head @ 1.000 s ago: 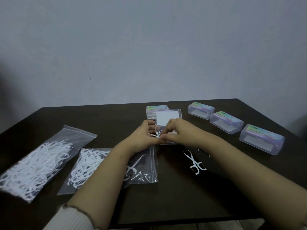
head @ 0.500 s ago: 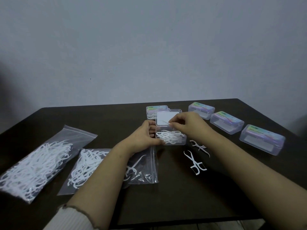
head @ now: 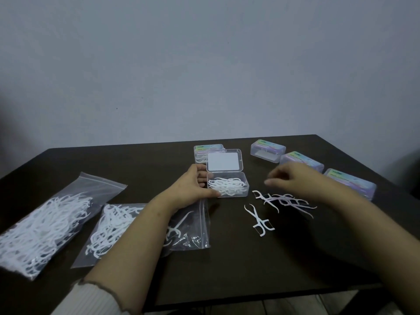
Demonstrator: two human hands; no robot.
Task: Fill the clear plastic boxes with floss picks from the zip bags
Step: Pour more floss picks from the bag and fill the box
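An open clear box [head: 243,178] with its lid [head: 225,163] raised sits mid-table and holds a pile of white floss picks [head: 227,186]. My left hand [head: 193,189] grips the box's left side, thumb along its front edge. My right hand [head: 293,180] hovers blurred to the right of the box, fingers loosely curled, holding nothing that I can see. Loose floss picks [head: 284,201] lie under and in front of it, and one more pick [head: 259,220] lies nearer me. Two zip bags of picks lie at left: a full one [head: 45,221] and an open one [head: 127,226] under my left forearm.
A closed box [head: 202,152] with picks stands behind the open one. Three closed clear boxes [head: 268,151], [head: 302,161], [head: 354,185] line the right side of the dark table [head: 227,269]. The table's near edge runs just below my forearms. A plain wall rises behind.
My right hand left the open box and swung right, over the loose picks. The picks now lie uncovered inside the box. My left hand stayed on the box's left side.
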